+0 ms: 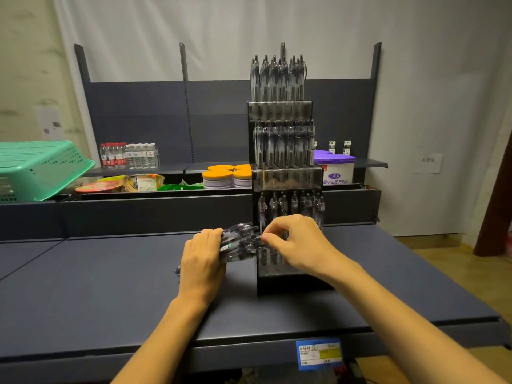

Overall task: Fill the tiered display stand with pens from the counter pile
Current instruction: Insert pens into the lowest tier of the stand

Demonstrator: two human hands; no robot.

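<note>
A tall black tiered display stand [285, 281] rises from the dark counter, right of centre. Its top two tiers are packed with clear-barrelled pens, and the third tier holds a row of several pens [291, 206]. Just left of the stand's lowest tier, my left hand [203, 263] grips a bundle of pens [241, 241] with their tips pointing right. In front of the stand's lower tier, my right hand [293, 242] pinches the end of one pen from that bundle with thumb and forefinger. The lowest holes of the stand are partly hidden behind my right hand.
A green plastic basket [38, 170] sits at the left on the rear shelf. Behind the stand are water bottles [128, 155], orange-lidded jars [227, 176], snack bowls [122, 184] and a purple-lidded tub [335, 164]. A blue price label [318, 354] hangs on the counter's front edge.
</note>
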